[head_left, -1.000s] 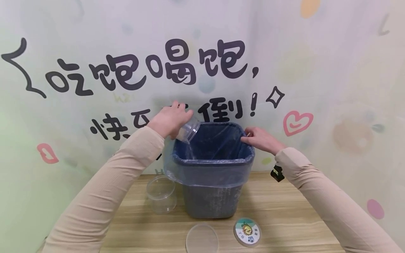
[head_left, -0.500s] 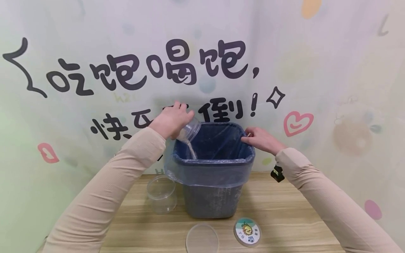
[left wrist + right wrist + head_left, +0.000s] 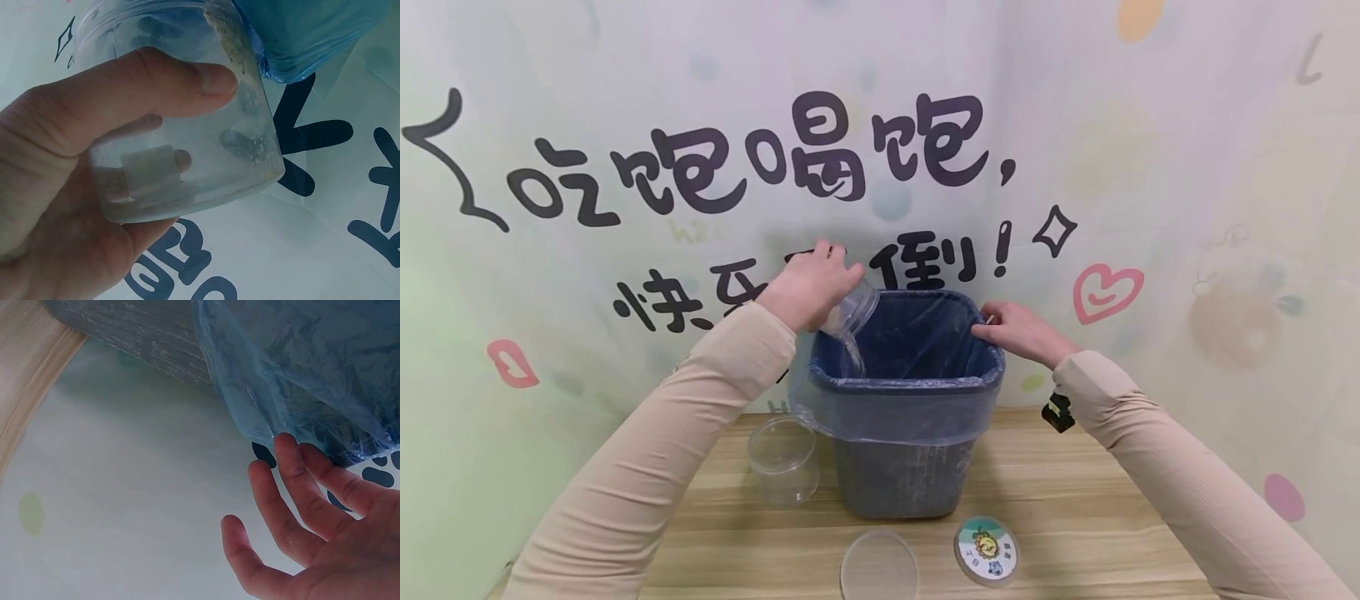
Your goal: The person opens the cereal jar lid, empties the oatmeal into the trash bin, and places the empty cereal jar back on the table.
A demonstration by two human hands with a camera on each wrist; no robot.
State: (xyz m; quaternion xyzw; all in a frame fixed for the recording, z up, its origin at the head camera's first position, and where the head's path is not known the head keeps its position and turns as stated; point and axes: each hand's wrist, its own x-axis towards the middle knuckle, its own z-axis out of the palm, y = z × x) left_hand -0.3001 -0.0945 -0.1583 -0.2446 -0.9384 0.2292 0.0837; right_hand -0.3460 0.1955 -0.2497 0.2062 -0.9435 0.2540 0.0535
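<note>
My left hand (image 3: 811, 285) grips a clear plastic jar (image 3: 857, 310), tipped mouth-down over the left side of a bin (image 3: 898, 479). Pale grains (image 3: 852, 357) stream from its mouth into the bin. In the left wrist view, the thumb lies across the jar (image 3: 209, 147), and a band of grains (image 3: 228, 40) slides along the inner wall toward the mouth. A thin blue bag (image 3: 917, 415) lines the bin and folds over its rim. At the right rim, my right hand (image 3: 1022, 332) holds the edge, thumb over it; its other fingers (image 3: 297, 465) sit loosely outside, by the bag.
A second clear jar (image 3: 782, 471) stands upright on the wooden table (image 3: 1075, 500), left of the bin. In front lie a clear round lid (image 3: 880, 568) and a lid with a sunflower label (image 3: 987, 550). A printed backdrop (image 3: 700, 67) hangs close behind.
The tipped jar has shifted very slightly right with my left hand. The grain stream thickened from a thin trickle, then thinned a little. My right hand and the bin have stayed put.
</note>
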